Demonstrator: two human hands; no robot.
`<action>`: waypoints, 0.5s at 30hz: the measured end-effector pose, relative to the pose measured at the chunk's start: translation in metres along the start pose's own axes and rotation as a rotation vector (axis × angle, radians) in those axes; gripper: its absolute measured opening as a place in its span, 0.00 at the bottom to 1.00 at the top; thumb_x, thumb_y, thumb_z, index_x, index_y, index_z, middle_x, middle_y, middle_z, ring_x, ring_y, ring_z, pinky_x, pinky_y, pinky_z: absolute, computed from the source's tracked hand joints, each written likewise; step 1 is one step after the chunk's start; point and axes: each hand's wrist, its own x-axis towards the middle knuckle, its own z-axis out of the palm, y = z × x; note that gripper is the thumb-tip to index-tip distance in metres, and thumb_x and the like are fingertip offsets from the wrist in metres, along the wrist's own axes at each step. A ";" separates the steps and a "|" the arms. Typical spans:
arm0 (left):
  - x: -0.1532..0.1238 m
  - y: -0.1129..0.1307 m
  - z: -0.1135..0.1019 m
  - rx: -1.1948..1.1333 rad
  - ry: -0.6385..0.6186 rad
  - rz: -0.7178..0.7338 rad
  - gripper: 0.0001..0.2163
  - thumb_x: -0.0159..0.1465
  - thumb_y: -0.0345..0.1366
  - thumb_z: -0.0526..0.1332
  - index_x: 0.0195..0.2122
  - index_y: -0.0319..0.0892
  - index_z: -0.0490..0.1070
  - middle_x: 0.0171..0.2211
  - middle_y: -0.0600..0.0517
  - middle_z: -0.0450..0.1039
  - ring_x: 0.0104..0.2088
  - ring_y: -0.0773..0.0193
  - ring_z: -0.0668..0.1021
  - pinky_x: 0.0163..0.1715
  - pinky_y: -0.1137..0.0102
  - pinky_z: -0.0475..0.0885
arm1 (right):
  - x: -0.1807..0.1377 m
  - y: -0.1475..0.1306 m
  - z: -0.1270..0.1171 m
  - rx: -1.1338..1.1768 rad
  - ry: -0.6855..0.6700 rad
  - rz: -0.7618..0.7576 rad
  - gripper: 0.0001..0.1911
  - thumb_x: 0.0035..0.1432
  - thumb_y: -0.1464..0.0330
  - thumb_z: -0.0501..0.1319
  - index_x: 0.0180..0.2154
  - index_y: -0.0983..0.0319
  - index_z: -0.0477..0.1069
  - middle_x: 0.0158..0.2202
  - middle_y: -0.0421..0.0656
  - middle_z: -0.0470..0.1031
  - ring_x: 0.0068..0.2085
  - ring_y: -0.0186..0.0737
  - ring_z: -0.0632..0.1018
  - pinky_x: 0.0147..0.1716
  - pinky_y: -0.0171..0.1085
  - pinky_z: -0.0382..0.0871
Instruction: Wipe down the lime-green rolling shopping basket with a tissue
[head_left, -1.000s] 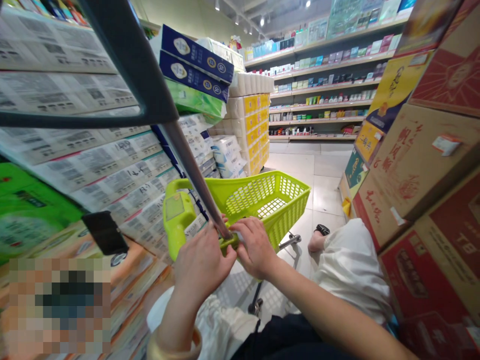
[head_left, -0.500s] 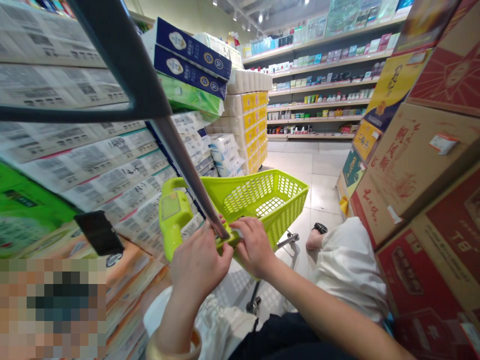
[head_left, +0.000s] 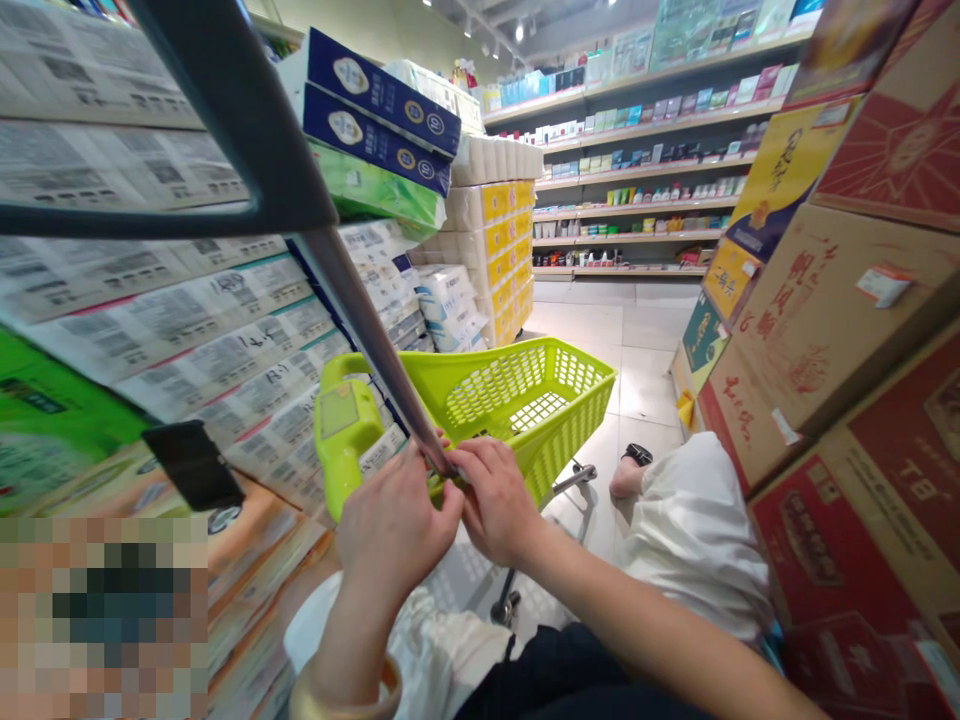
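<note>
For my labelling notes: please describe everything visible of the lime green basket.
The basket is lime green, seemingly plastic, with lattice walls and bottom, open-topped, apparently empty. It stands upright on a metal frame with a castor above the tiled floor. A chunky green handle rises at its left. The left hand and right hand touch its near rim.

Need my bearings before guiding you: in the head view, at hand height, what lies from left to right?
Stacked paper packs → left hand → right hand → white-trousered knee → cardboard boxes.
</note>
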 end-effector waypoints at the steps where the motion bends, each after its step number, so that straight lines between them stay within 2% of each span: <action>1: 0.000 0.000 0.000 0.001 0.001 0.001 0.14 0.60 0.38 0.55 0.46 0.45 0.72 0.44 0.49 0.78 0.45 0.55 0.79 0.42 0.65 0.72 | 0.001 0.000 -0.001 0.001 -0.015 -0.020 0.20 0.56 0.70 0.56 0.51 0.63 0.68 0.48 0.49 0.69 0.50 0.46 0.67 0.53 0.46 0.61; 4: 0.000 -0.001 -0.002 -0.014 0.001 -0.006 0.12 0.61 0.38 0.55 0.44 0.47 0.72 0.43 0.51 0.78 0.44 0.55 0.79 0.40 0.66 0.72 | 0.000 0.012 -0.006 -0.012 -0.021 -0.009 0.19 0.54 0.73 0.55 0.49 0.63 0.69 0.47 0.48 0.70 0.49 0.46 0.68 0.52 0.45 0.62; 7: 0.000 -0.001 -0.004 -0.024 -0.007 -0.029 0.12 0.61 0.38 0.54 0.43 0.47 0.72 0.43 0.52 0.79 0.42 0.56 0.80 0.38 0.66 0.72 | -0.002 0.028 -0.010 -0.042 0.043 0.106 0.20 0.51 0.77 0.52 0.46 0.63 0.71 0.44 0.48 0.70 0.48 0.45 0.68 0.52 0.46 0.62; 9: 0.000 -0.001 -0.004 -0.021 -0.005 -0.041 0.11 0.60 0.38 0.54 0.42 0.47 0.72 0.42 0.52 0.79 0.41 0.56 0.80 0.38 0.67 0.71 | -0.002 0.028 -0.009 -0.045 0.065 0.150 0.20 0.51 0.77 0.51 0.46 0.62 0.71 0.43 0.48 0.70 0.48 0.45 0.68 0.52 0.46 0.62; 15: 0.002 -0.006 -0.002 -0.005 -0.007 -0.066 0.11 0.61 0.40 0.53 0.39 0.47 0.73 0.37 0.51 0.79 0.37 0.57 0.80 0.35 0.67 0.70 | 0.003 0.001 -0.001 0.017 -0.022 -0.018 0.20 0.54 0.72 0.55 0.50 0.62 0.69 0.47 0.48 0.70 0.49 0.46 0.68 0.53 0.46 0.62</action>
